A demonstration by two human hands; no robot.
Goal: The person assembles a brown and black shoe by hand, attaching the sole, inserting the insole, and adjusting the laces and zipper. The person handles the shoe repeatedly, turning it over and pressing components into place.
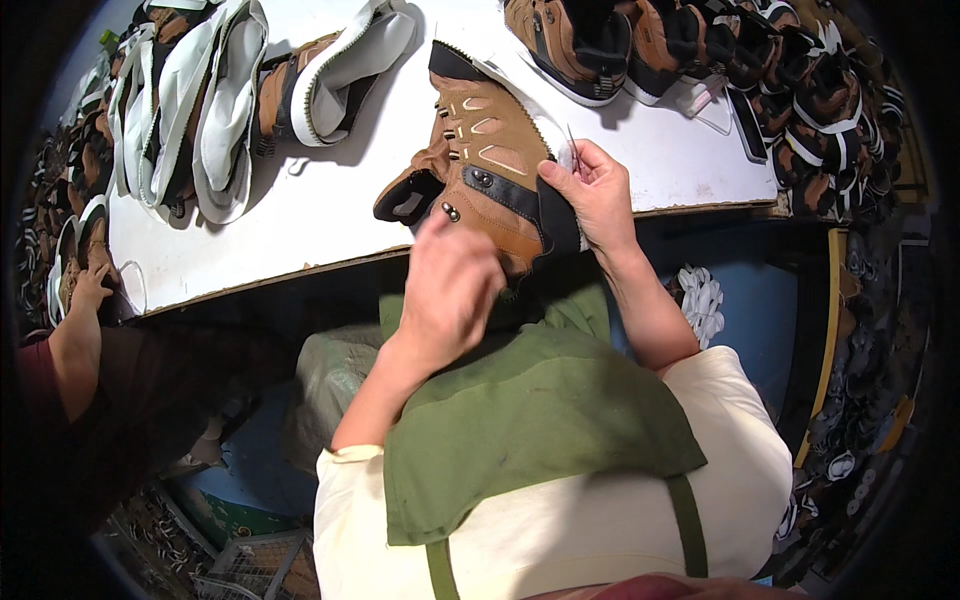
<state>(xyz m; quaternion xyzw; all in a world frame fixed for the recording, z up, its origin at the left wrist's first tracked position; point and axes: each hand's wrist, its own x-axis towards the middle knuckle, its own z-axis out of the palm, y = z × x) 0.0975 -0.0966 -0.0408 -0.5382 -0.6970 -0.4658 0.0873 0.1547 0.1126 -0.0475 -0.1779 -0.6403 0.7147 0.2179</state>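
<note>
You have the brown boot upper [490,170] tilted at the near edge of the white table [330,215], its heel end toward you and its toe end out over the tabletop. Your right hand [592,190] is closed on the black heel collar, thumb on the outside, and a thin needle-like tool [573,142] sticks up from its fingers. Your left hand [452,285] sits blurred at the lower side near the metal eyelets; I cannot tell whether it grips anything. This looks like a hand-finishing step on the upper's rear edge. The next move likely calls for a steady right-hand hold while the left hand settles on the leather. More uppers [590,45] wait beyond.
</note>
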